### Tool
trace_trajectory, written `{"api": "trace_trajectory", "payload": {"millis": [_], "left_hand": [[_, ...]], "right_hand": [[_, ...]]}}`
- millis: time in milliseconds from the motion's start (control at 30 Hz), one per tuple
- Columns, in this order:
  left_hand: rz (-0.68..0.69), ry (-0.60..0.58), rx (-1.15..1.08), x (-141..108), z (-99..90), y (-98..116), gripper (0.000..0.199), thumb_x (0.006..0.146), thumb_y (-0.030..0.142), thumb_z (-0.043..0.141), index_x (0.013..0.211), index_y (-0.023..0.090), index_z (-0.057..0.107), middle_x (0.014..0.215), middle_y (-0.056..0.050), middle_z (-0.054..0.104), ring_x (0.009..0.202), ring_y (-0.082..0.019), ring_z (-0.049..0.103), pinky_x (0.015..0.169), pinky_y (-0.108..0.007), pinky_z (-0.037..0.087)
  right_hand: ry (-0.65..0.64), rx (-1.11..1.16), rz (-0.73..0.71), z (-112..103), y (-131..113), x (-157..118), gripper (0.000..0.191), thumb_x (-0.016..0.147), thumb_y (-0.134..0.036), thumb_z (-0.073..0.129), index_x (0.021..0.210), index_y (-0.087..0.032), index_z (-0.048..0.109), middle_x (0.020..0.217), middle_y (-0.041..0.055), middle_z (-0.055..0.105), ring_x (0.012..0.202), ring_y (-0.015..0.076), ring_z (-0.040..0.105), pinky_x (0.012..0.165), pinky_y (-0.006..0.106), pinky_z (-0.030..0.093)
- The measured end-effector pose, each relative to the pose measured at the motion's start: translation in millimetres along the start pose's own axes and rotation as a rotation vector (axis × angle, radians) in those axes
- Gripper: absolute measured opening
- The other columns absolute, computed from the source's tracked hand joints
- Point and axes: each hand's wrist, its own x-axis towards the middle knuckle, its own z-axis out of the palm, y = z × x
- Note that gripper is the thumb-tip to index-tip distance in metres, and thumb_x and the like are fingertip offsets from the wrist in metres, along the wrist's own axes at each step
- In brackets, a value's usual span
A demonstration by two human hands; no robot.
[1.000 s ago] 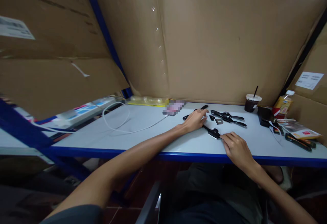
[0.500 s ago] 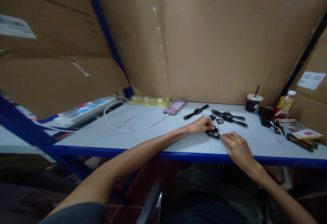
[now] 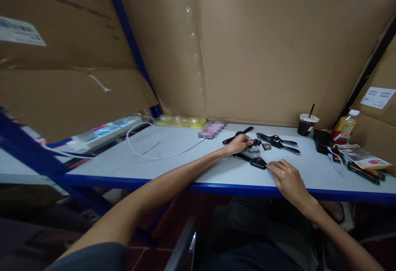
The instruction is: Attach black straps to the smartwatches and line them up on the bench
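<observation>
A black spokeshave [image 3: 258, 162] lies near the front of the table, its bare middle section facing up. My right hand [image 3: 287, 178] is closed around the end of its right handle. Just behind it, my left hand [image 3: 239, 144] has its fingertips pinched beside a cluster of small black and pale metal parts [image 3: 255, 144]; whatever is between them is too small to make out. A flat metal blade [image 3: 266, 147] rests to the right of that cluster. Another spokeshave [image 3: 247, 130] is partly covered by my left hand, and two more spokeshaves [image 3: 278, 140] lie close together at the back right.
At the right stand a lidded drink cup [image 3: 307, 124], a juice bottle [image 3: 345, 126], a black box [image 3: 321, 141] and a packet [image 3: 365, 157]. A phone [image 3: 212, 129] on a white cable [image 3: 173, 156] lies at the back. Cardboard [image 3: 262, 56] walls the table; a power strip [image 3: 107, 133] is left.
My left hand has moved back and left, off the spokeshave's middle, to the small parts. A pale plate no longer covers that middle. My right hand stays on the handle.
</observation>
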Motion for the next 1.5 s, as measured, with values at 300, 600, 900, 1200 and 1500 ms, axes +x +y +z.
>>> {"api": "trace_trajectory", "payload": {"millis": [300, 600, 900, 1200, 1500], "left_hand": [[-0.128, 0.184, -0.088, 5.3, -3.1, -8.1, 0.020, 0.085, 0.032, 0.068, 0.078, 0.014, 0.061, 0.061, 0.001, 0.061, 0.055, -0.012, 0.055, 0.055, -0.023, 0.039], [0.048, 0.334, 0.085, 8.2, -16.2, -12.3, 0.018, 0.083, 0.030, 0.065, 0.080, 0.014, 0.072, 0.069, 0.000, 0.066, 0.065, -0.013, 0.056, 0.064, -0.025, 0.041], [0.141, 0.191, 0.032, -0.5, -10.8, 5.9, 0.041, 0.090, 0.027, 0.056, 0.127, 0.011, 0.065, 0.089, -0.008, 0.076, 0.078, -0.017, 0.066, 0.078, -0.031, 0.050], [0.585, -0.231, 0.633, -46.7, 18.5, 46.1, 0.041, 0.095, 0.057, 0.059, 0.111, 0.021, 0.068, 0.105, -0.011, 0.070, 0.095, -0.024, 0.067, 0.080, -0.031, 0.048], [0.408, -0.222, 0.769, -47.5, 23.6, 49.5, 0.037, 0.096, 0.054, 0.059, 0.108, 0.019, 0.062, 0.075, -0.003, 0.064, 0.063, -0.019, 0.060, 0.061, -0.029, 0.039]], "right_hand": [[0.027, -0.021, -0.006, 1.5, -0.6, -0.4, 0.035, 0.089, 0.001, 0.053, 0.106, -0.022, 0.073, 0.104, 0.0053, 0.077, 0.095, 0.0227, 0.067, 0.082, 0.036, 0.055], [0.022, -0.024, -0.008, 3.0, 0.4, -1.3, 0.035, 0.090, -0.001, 0.053, 0.108, -0.022, 0.073, 0.105, 0.0052, 0.076, 0.096, 0.0226, 0.067, 0.084, 0.036, 0.055], [0.009, -0.046, -0.004, 2.2, -1.3, -0.8, 0.035, 0.089, 0.002, 0.052, 0.105, -0.021, 0.072, 0.106, 0.0050, 0.076, 0.096, 0.0229, 0.066, 0.083, 0.035, 0.054], [0.035, 0.004, 0.075, 6.2, 0.9, -0.9, 0.031, 0.093, -0.003, 0.048, 0.107, -0.021, 0.069, 0.098, 0.0065, 0.072, 0.095, 0.0240, 0.063, 0.083, 0.036, 0.051], [0.076, -0.004, 0.070, 5.0, -0.8, -1.1, 0.028, 0.096, -0.008, 0.046, 0.112, -0.019, 0.065, 0.097, 0.0088, 0.068, 0.094, 0.0261, 0.062, 0.085, 0.039, 0.052]]}}
